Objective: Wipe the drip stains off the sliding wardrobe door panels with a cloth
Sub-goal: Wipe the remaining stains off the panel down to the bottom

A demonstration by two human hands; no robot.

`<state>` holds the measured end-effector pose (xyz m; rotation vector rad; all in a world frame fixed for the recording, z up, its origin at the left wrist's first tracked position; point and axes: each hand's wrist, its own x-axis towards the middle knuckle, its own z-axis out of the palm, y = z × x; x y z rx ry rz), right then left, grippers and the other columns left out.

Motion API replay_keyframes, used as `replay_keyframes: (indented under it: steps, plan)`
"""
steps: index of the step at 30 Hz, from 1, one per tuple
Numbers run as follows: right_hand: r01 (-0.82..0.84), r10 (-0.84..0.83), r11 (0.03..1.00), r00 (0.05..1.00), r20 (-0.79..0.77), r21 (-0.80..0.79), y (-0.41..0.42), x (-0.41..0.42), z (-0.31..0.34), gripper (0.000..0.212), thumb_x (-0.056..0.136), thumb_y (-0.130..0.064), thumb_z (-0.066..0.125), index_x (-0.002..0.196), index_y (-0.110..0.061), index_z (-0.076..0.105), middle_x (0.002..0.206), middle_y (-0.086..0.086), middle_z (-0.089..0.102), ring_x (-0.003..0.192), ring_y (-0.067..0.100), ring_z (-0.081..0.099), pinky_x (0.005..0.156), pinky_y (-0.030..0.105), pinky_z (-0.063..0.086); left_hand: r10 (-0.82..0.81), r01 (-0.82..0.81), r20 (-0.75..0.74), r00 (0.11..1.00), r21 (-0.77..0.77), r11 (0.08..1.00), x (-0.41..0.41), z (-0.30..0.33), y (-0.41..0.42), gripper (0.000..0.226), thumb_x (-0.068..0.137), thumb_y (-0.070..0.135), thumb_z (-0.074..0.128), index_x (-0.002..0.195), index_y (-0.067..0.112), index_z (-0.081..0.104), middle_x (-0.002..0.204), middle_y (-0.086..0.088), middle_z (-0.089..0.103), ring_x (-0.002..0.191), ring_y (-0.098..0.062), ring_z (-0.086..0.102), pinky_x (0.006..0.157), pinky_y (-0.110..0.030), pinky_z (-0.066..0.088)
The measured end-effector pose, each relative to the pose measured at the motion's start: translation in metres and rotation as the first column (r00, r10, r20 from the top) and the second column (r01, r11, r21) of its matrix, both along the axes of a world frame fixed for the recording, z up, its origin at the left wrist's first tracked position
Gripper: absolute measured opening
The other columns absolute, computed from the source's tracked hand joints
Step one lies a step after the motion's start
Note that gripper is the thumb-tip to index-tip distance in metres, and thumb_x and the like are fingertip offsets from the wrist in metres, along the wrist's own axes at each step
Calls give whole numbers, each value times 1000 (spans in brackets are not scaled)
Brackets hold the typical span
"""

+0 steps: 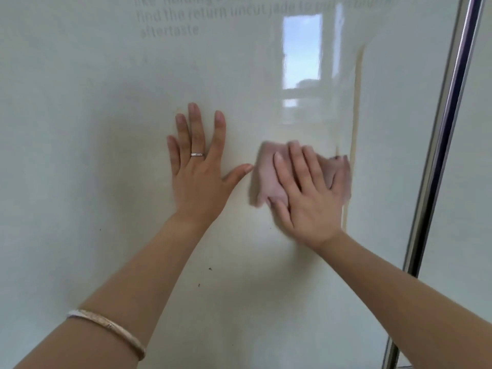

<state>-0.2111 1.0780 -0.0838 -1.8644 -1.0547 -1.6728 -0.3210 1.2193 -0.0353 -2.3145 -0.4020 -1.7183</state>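
A glossy cream wardrobe door panel (106, 129) fills the view. My left hand (198, 166) lies flat on it with fingers spread, a ring on one finger. My right hand (306, 193) presses a pink cloth (269, 177) flat against the panel just right of the left thumb; the cloth is blurred. A yellowish drip stain (356, 102) runs vertically down the panel, meeting the cloth's right edge and continuing below it (344, 217).
A metal door frame strip (450, 129) slants down the right side, with another panel (474, 182) beyond it. Faint grey lettering (202, 14) sits at the panel's top. A window reflection (302, 51) shines above the cloth. Small dark specks (210, 269) dot the lower panel.
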Motion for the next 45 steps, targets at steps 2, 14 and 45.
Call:
replay_keyframes:
  steps: [2,14,45]
  plan:
    - [51,-45,986,998,-43,160,5,8,28,60,97,-45,30,147,-13,34,152,16,36,141,29,25,112,57,1,0,0,10,1000,0,1000,0,0,1,85,83,70,31,148,17,17,153,-24,13,139,-33,0,112,-45,1]
    - [4,-5,1000,995,95,3,8,10,6,60,98,-49,25,149,-17,27,156,11,26,148,22,12,112,62,5,8,-9,16,1000,22,1000,2,1,2,82,84,71,26,147,19,16,153,-23,15,139,-33,3,112,-40,-2]
    - [-65,83,994,972,221,-85,59,-30,47,57,96,-44,34,146,-18,40,153,12,35,141,25,29,113,58,2,14,-27,-57,998,-242,970,-59,13,53,86,79,74,25,144,25,-3,156,-14,-5,143,-29,-7,113,-45,-4]
